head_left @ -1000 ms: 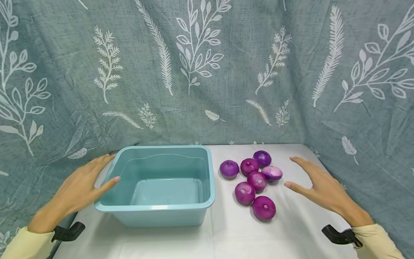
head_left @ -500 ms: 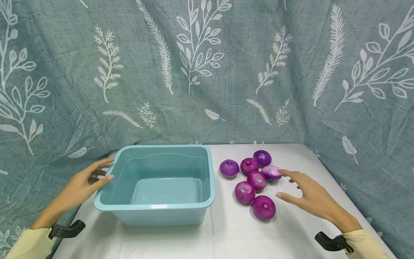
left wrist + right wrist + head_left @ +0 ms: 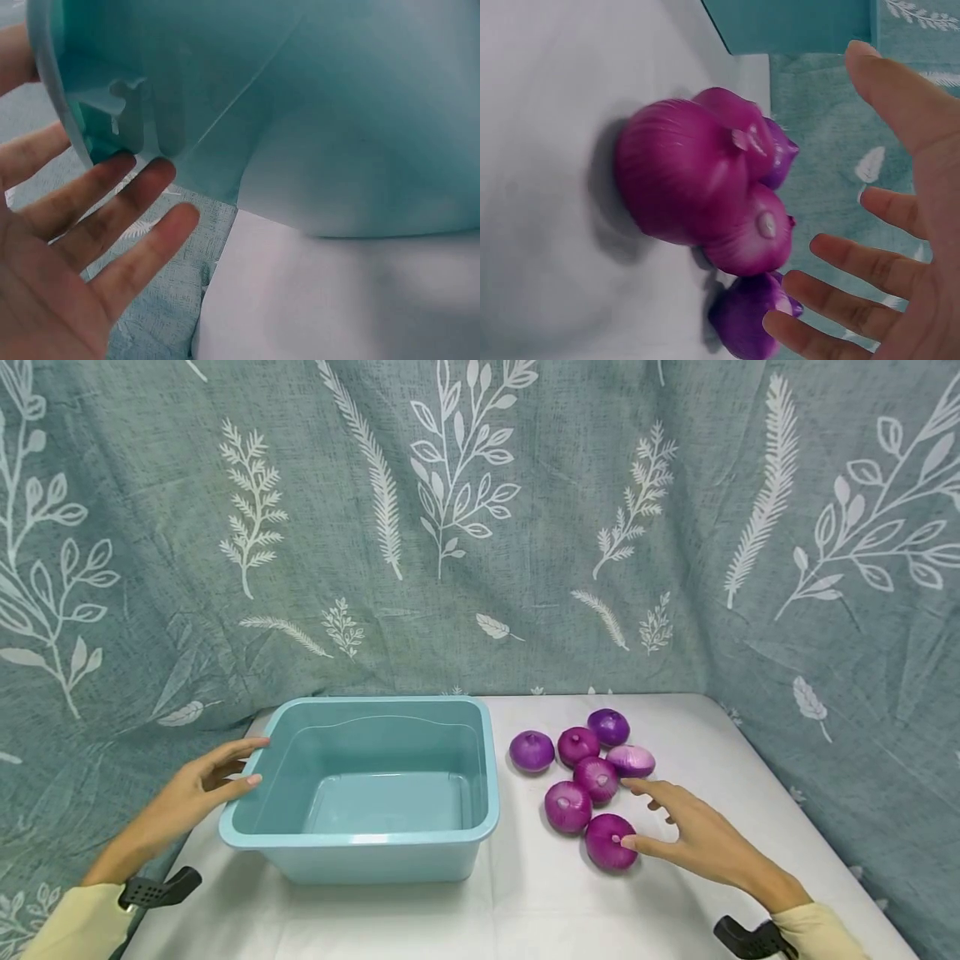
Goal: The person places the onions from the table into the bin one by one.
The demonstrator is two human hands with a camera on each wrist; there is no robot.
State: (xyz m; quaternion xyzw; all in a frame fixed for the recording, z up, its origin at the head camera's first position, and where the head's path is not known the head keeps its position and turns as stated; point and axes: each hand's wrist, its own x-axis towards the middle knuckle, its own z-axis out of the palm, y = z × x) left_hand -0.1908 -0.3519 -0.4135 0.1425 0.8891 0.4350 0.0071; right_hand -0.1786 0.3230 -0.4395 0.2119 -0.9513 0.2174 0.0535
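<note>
A pale blue-green plastic basin (image 3: 367,841) stands on the left of the white-covered table. My left hand (image 3: 197,793) touches its left rim, index finger and thumb over the edge. In the left wrist view, the other fingers (image 3: 124,255) extend fairly straight by the outer wall. Right of the basin lie several purple onions. My right hand (image 3: 701,835) hovers beside the nearest onion (image 3: 606,847), thumb in front of its right side in the head view. Its fingers are spread and lightly bent, holding nothing. A paler onion (image 3: 632,761) lies just beyond the fingertips.
A white cloth (image 3: 555,918) covers the table. Grey-green patterned fabric (image 3: 525,635) hangs behind and along the sides. Other onions, including one at the back (image 3: 608,727) and one nearer the basin (image 3: 531,751), lie in a loose cluster.
My right hand has moved left and nearer, from the table's right side past the pale onion to the nearest onion. My left hand has shifted slightly at the rim, its fingers drawing in.
</note>
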